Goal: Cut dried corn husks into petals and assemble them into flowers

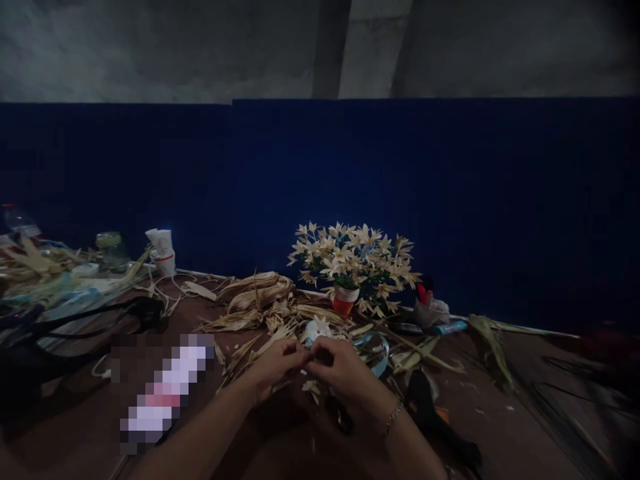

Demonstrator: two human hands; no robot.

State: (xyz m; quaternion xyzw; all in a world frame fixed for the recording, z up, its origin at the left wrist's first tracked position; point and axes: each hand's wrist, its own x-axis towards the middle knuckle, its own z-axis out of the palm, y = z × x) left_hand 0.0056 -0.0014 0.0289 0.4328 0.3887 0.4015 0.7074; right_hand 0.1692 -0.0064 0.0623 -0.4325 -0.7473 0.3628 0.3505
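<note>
My left hand (278, 363) and my right hand (336, 365) meet over the table, fingertips pinched together. Whatever lies between the fingers is too small and dark to make out. Just below them shows a pale, petal-like piece of husk (312, 390). A white rounded item (318, 329) sits right behind the fingertips. Farther back stands a bunch of cream-coloured flowers (350, 253) in a red and white cup (345, 300). Dried corn husks (263, 293) are heaped to its left. Light blue ribbon (381, 357) curls to the right of my right hand.
A black tool (425, 400), its kind unclear, lies right of my right forearm. Behind it are a blue-handled item (451, 327) and a small bag (431, 312). At left lie a pixelated bright object (170, 393), black straps (145, 312), a jar (113, 251) and a white roll (163, 252). A blue partition (225, 180) borders the table.
</note>
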